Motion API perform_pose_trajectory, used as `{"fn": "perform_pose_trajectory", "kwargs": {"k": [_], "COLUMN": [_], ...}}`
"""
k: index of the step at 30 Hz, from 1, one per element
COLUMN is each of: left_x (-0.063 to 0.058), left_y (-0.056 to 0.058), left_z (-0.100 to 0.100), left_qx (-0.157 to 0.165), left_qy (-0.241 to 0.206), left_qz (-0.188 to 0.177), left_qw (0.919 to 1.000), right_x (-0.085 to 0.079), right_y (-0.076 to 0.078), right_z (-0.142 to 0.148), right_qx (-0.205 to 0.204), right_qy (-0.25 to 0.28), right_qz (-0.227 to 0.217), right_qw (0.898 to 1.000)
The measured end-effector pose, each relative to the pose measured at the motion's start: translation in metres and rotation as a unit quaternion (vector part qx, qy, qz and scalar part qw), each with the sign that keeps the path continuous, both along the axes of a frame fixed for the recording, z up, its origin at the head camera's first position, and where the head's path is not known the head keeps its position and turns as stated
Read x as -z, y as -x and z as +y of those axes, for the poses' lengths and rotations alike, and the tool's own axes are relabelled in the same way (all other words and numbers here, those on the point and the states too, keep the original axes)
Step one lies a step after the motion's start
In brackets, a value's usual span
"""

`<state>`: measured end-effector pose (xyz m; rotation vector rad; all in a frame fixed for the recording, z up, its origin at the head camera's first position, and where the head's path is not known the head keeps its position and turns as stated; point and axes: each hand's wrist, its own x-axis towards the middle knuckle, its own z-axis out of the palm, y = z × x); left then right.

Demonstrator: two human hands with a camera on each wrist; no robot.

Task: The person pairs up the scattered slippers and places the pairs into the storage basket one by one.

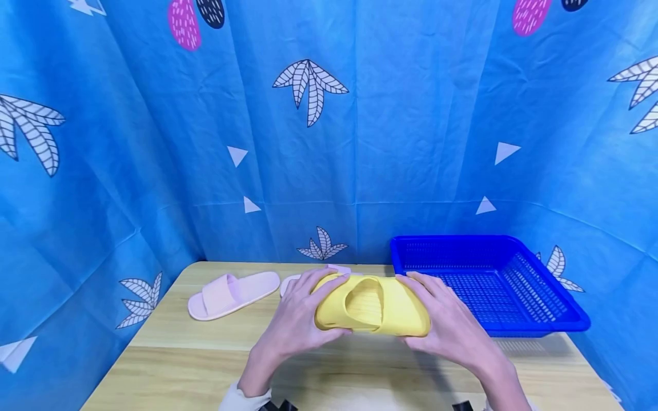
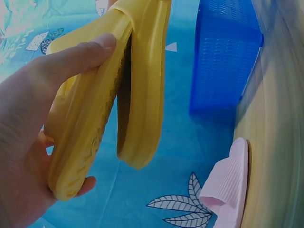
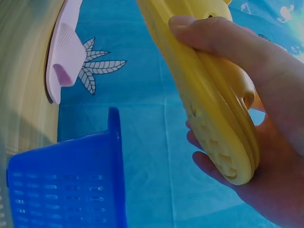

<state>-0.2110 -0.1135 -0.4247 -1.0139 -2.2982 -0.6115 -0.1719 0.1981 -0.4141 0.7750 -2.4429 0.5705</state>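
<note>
Both hands hold a pair of yellow slippers (image 1: 406,311) up in front of the body, above the table. My left hand (image 1: 298,317) grips one end, thumb on one side and fingers on the other. My right hand (image 1: 449,319) grips the opposite end the same way. In the left wrist view the two yellow slippers (image 2: 147,95) lie against each other at the top and spread apart lower down. In the right wrist view the thumb presses on a yellow slipper (image 3: 209,114) whose patterned sole shows.
A pink slipper (image 1: 252,290) lies at the table's left back. A second pink slipper (image 1: 339,268) is mostly hidden behind the left hand and yellow slippers. At the right back stands a blue plastic basket (image 1: 537,328). A blue patterned curtain (image 1: 411,142) surrounds the wooden table (image 1: 190,365).
</note>
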Motion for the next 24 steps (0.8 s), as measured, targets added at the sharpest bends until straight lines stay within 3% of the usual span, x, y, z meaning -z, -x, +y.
{"fn": "perform_pose_trajectory", "kwargs": {"k": [7, 12, 17, 24], "left_x": [0.001, 0.003, 0.004, 0.007], "left_y": [0.003, 0.002, 0.003, 0.004], "left_z": [0.0, 0.0, 0.002, 0.004], "left_qx": [-0.007, -0.017, -0.025, -0.036], "left_qy": [-0.007, -0.021, -0.034, -0.039], "left_qz": [0.008, -0.008, -0.019, -0.003], "left_qw": [0.9999, 0.9996, 0.9989, 0.9986], "right_x": [0.003, 0.003, 0.005, 0.01], "right_y": [0.002, 0.001, -0.006, -0.016], "right_z": [0.0, 0.003, 0.01, 0.027], "right_qx": [-0.003, -0.002, 0.018, 0.057], "right_qy": [0.0, 0.021, 0.044, 0.071], "right_qz": [0.014, 0.024, 0.021, -0.007], "right_qw": [1.0, 0.999, 0.999, 0.996]}}
